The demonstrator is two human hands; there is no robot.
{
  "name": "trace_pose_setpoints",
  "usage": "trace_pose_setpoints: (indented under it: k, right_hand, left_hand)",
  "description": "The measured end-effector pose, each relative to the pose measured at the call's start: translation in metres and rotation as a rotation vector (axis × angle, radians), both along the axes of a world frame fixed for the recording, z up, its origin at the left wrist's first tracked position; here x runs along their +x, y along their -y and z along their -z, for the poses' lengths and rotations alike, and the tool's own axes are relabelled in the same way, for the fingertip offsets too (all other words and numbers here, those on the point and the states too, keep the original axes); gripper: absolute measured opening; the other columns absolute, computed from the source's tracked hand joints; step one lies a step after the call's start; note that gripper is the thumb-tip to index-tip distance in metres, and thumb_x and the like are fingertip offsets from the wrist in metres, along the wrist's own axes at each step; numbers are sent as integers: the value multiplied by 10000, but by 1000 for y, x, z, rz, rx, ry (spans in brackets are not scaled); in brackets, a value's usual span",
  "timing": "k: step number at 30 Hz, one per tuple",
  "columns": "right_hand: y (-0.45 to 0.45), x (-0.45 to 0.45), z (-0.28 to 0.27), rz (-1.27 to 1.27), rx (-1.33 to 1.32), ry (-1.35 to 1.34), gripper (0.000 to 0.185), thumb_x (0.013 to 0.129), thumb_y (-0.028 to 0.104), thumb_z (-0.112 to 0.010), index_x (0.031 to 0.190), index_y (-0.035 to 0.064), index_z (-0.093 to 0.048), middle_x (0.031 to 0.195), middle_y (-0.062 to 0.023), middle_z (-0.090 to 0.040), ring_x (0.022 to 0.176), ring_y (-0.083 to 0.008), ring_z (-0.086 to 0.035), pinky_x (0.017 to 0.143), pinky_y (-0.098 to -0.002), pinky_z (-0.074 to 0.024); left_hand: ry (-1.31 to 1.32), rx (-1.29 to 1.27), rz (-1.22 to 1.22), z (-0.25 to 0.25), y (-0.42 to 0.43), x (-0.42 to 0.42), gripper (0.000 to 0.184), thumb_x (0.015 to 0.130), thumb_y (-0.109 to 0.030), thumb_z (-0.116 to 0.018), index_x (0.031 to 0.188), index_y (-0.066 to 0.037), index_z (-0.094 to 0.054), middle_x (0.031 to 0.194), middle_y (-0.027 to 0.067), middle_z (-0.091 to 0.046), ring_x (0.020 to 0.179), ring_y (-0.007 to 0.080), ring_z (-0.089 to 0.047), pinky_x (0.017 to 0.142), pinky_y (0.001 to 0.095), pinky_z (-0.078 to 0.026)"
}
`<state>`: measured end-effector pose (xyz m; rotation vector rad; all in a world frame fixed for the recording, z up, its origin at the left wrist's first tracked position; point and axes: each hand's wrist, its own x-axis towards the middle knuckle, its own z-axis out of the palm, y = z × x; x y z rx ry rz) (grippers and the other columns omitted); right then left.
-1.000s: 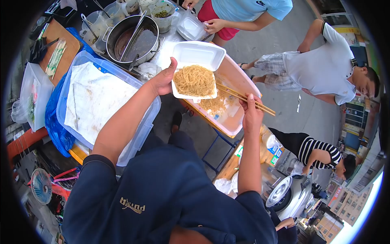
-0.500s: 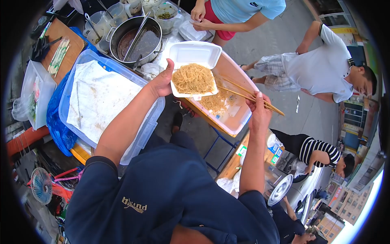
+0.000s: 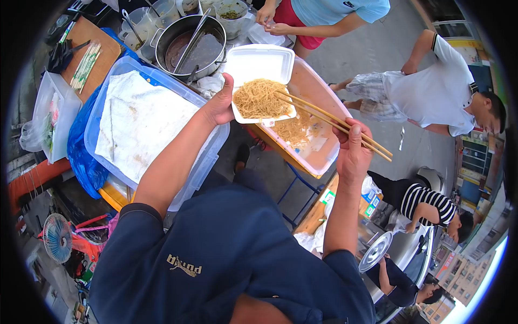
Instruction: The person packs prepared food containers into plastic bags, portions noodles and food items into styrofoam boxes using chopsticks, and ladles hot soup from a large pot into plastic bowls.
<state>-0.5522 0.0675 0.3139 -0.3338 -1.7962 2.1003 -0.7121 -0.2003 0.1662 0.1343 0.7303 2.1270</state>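
My left hand (image 3: 220, 103) grips the left side of an open white foam takeout box (image 3: 260, 62), its lid tipped back. A mound of thin brown noodles (image 3: 259, 100) fills the box's base. In my right hand (image 3: 353, 150) is a pair of wooden chopsticks (image 3: 310, 109), fingers closed around their rear part. The chopstick tips touch the right side of the mound. Beneath and right of the box lies a pink tub (image 3: 329, 148) with loose noodles (image 3: 294, 132) inside.
A metal pot (image 3: 197, 51) with dark liquid and tongs stands at the upper left. Nearer me is a blue-tinted plastic bin (image 3: 216, 143) with a white cloth (image 3: 140, 119) over it. A person in light blue (image 3: 334, 16) stands across the table; others are at right.
The chopstick tips have shifted from over the tub, beside the box, onto the noodles in the box. My right hand has turned. The whole view has shifted slightly.
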Motion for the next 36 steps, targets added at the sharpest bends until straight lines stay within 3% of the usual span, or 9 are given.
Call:
trace_pose_setpoints:
  k: [7, 14, 15, 17, 18, 21, 25, 30, 36]
  right_hand:
    - [9, -9, 27, -109, -120, 269, 240, 998, 219, -666, 1079, -6, -646, 1032, -109, -698, 893, -186, -708, 840, -318, -606]
    - [-7, -18, -20, -43, -317, -11, 206, 1004, 218, -653, 1028, 14, -642, 915, -88, -694, 800, -174, -717, 701, -284, -620]
    - [-15, -15, -21, -37, -316, -24, 206, 1004, 218, -653, 1028, 14, -642, 915, -88, -694, 800, -174, -717, 701, -284, -620]
    - [-34, -5, -10, 79, -399, -46, 209, 1019, 231, -628, 1046, 24, -632, 929, -86, -685, 805, -168, -706, 700, -264, -614]
    - [-45, 0, 0, 130, -382, -26, 212, 1027, 236, -614, 1057, 27, -627, 944, -84, -679, 821, -164, -700, 711, -263, -611]
    - [-67, 19, 50, 251, -338, 75, 228, 1044, 254, -584, 1081, 31, -612, 986, -76, -664, 872, -150, -683, 752, -270, -602]
    - [-70, 24, 132, 294, -186, 305, 279, 1029, 280, -599, 1038, 5, -641, 913, -54, -660, 808, -115, -660, 707, -252, -572]
    - [-42, -11, 212, 115, 460, 575, 248, 971, 239, -641, 968, -5, -688, 884, -168, -692, 762, -260, -673, 699, -361, -517]
    - [4, -90, 291, -226, 969, 357, 134, 923, 122, -624, 932, 11, -698, 958, -240, -642, 903, -412, -631, 823, -478, -518]
  left_hand:
    - [85, 56, 104, 15, -1, -9, 1184, 755, -883, -431, 1536, 0, -314, 1516, 178, -469, 1369, 301, -505, 1106, 474, -464]
    - [318, 91, 7, 80, 70, -67, 1075, 745, -722, -706, 1554, -115, -344, 1551, 65, -449, 1343, 283, -488, 1075, 525, -442]
    - [60, 306, 241, 91, 85, -85, 969, 813, -693, -683, 1550, -151, -364, 1562, 54, -432, 1359, 282, -470, 1066, 537, -446]
    - [-65, -364, -400, 97, 96, -99, 834, 894, -645, -622, 1542, -177, -384, 1581, 51, -404, 1373, 292, -456, 1067, 569, -436]
    - [-113, 415, 214, 78, 103, -106, 708, 965, -572, -569, 1523, -163, -419, 1556, 70, -442, 1367, 318, -468, 1075, 608, -419]
    - [-31, 292, 20, 76, 126, -122, 611, 1009, -499, -541, 1506, -155, -449, 1521, 87, -489, 1357, 335, -487, 1087, 625, -403]
    - [220, -59, -523, 60, 164, -148, 534, 1015, -319, -598, 1475, -82, -470, 1490, 148, -515, 1350, 378, -499, 1096, 606, -426]
    - [163, 75, -585, 14, 196, -153, 445, 976, -153, -637, 1376, 8, -525, 1399, 217, -579, 1308, 387, -543, 1095, 594, -445]
    - [101, -5, -802, -29, 242, -159, 571, 947, -171, -659, 1459, -29, -451, 1431, 194, -542, 1330, 381, -502, 1118, 561, -414]
